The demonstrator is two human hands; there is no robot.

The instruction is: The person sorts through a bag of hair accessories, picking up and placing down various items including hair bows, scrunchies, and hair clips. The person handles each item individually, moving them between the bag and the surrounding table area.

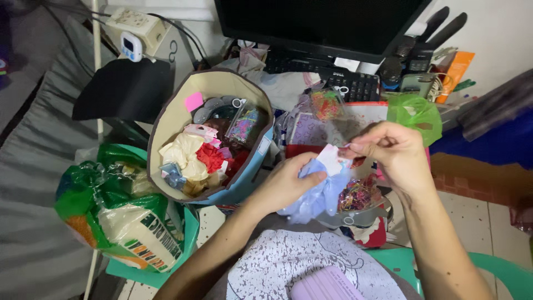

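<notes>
My left hand (288, 186) grips a bunch of pale blue crinkly fabric (319, 194) held over my lap. My right hand (391, 153) pinches a small white and pink tag or card (332, 158) at the top of that blue bundle. Just below my hands sits a clear bag of small colourful bits (360, 194). Left of my hands stands an open round fabric basket (166, 133) filled with scraps of cream, red, pink and blue cloth and small clear packets.
A green plastic bag with a printed sack inside (119, 214) lies at the lower left. A dark monitor (316, 22) and keyboard (352, 83) are behind, with a green bag (416, 114) to the right. A patterned grey cloth (288, 261) covers my lap, above a green chair edge (499, 272).
</notes>
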